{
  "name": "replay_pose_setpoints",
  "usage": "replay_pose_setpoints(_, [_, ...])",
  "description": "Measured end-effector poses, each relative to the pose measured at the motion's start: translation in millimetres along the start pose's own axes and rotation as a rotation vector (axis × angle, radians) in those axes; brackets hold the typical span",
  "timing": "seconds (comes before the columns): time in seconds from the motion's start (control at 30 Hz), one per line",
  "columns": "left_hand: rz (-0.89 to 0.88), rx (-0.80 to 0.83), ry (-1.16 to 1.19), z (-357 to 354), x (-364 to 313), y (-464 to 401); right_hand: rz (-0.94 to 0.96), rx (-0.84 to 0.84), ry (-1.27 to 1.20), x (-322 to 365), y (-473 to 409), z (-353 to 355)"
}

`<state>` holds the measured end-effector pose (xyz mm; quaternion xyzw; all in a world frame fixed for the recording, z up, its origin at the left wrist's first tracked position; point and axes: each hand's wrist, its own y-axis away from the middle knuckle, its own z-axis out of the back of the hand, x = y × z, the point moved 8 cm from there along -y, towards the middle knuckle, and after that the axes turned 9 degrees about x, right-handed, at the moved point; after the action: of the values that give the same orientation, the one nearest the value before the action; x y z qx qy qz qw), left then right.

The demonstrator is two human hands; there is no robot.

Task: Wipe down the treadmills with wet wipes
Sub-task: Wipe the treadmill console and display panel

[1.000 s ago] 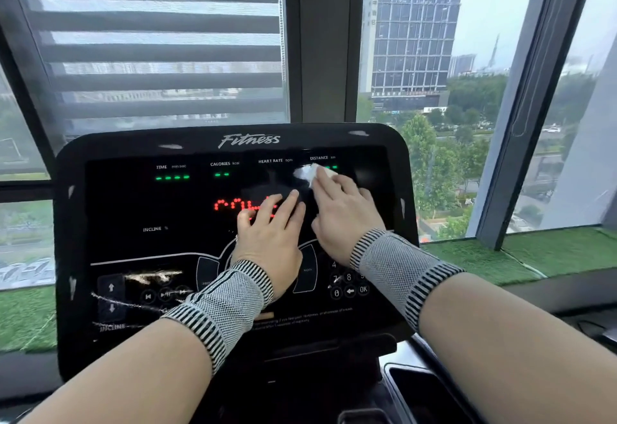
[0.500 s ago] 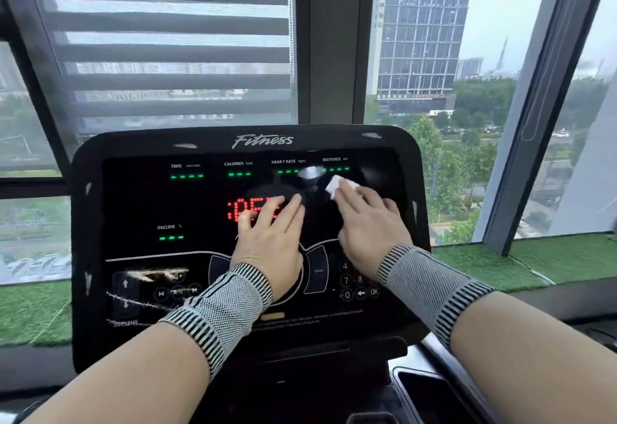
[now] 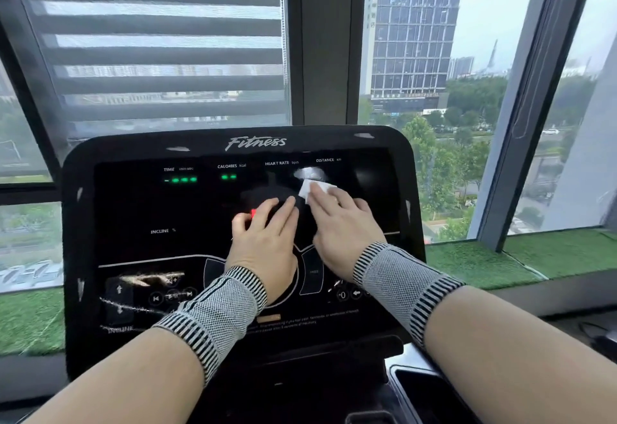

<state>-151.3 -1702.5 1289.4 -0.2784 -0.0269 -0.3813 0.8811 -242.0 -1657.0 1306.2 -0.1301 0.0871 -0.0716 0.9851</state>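
Observation:
A black treadmill console (image 3: 133, 223) marked "Fitness" fills the middle of the head view, its screen showing green and red lights. My right hand (image 3: 344, 226) lies flat on the screen's right part, fingers straight, pressing a white wet wipe (image 3: 317, 187) under the fingertips below the "DISTANCE" label. My left hand (image 3: 267, 240) rests flat on the screen's centre beside it, fingers straight, covering part of the red digits. Both wrists wear grey striped bands.
A button panel with scuffed arrow keys (image 3: 147, 293) sits at the console's lower left. A dark tray recess (image 3: 430, 393) lies below at the right. Green turf strips (image 3: 521, 260) line the sill under tall windows with a dark pillar (image 3: 327, 39) behind.
My right hand with the wipe has slid to the right and slightly down across the screen's top. My left hand stays in place. The display's lights have changed.

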Motion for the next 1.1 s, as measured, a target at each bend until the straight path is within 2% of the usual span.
replay_pose_setpoints(0.07, [-0.008,-0.015,-0.005,2.0,1.0,2.3,-0.021,-0.004,0.011,-15.3,11.6,-5.1])
replay_pose_setpoints(0.13, [0.003,-0.02,-0.012,3.2,5.4,4.5,-0.119,-0.029,-0.03,-33.3,9.2,0.4])
replay_pose_setpoints(0.2, [0.019,-0.018,-0.008,3.8,8.8,4.6,-0.154,-0.07,-0.085,-28.5,-4.1,11.3])
replay_pose_setpoints(0.3, [0.033,0.011,-0.005,5.4,10.4,1.3,-0.032,-0.036,-0.077,5.4,-12.0,13.1])
replay_pose_setpoints(0.4, [0.033,0.024,-0.013,7.6,8.9,-0.7,0.024,0.043,-0.008,0.5,9.8,-4.2])
replay_pose_setpoints(0.5, [0.033,0.024,-0.018,6.8,10.5,2.0,-0.121,-0.042,-0.051,-28.1,10.0,4.3])
replay_pose_setpoints(0.57, [0.034,0.034,-0.018,4.6,10.8,3.5,-0.151,-0.051,-0.099,-23.5,-5.3,12.4])
replay_pose_setpoints(0.7, [0.042,0.076,-0.006,4.8,8.6,2.3,0.051,0.016,-0.047,13.6,-4.3,3.9])
replay_pose_setpoints(0.77, [0.042,0.071,-0.009,5.9,8.8,2.6,0.089,0.035,-0.001,2.2,12.0,-5.6])
replay_pose_setpoints(0.93, [0.048,0.041,-0.035,3.8,11.8,4.4,-0.138,-0.161,-0.115,-36.2,4.9,11.0])
replay_pose_setpoints(1.1, [0.03,0.02,-0.024,8.9,6.4,0.5,-0.018,-0.316,-0.023,-6.9,4.4,2.4])
